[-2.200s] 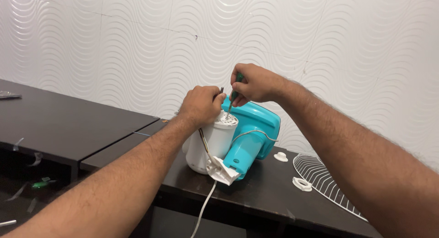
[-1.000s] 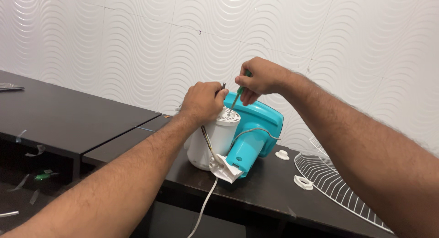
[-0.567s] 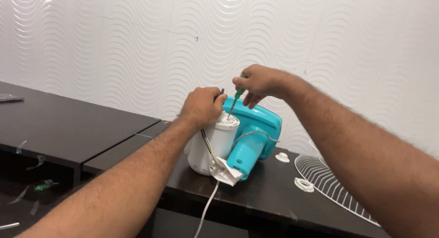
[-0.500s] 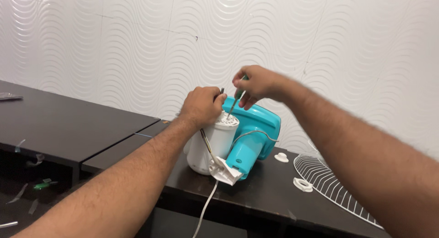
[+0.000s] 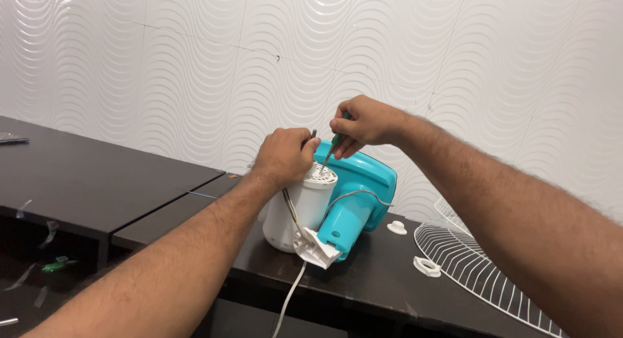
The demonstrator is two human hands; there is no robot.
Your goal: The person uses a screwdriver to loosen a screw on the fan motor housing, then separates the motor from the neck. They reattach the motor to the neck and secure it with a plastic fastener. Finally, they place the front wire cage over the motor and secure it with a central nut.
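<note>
One white plastic fan motor housing [image 5: 300, 208] lies on the dark table [image 5: 383, 279]; right of it, two white plastic rings [image 5: 426, 266] and one white wire grille [image 5: 483, 273]. Left hand [image 5: 283, 156] clenched over the housing top. Right hand [image 5: 363, 125] pinches one green-handled screwdriver [image 5: 329, 146], tip on the housing.

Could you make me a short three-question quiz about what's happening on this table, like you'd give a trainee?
1. True or false: the right hand holds a green screwdriver.
2. What does the left hand rest on? A) the wire grille B) the white motor housing C) the wall
3. What colour is the fan body beside the housing?

Key
1. True; its tip points down at the housing's vented top.
2. B; it grips the top edge.
3. Turquoise.
</note>
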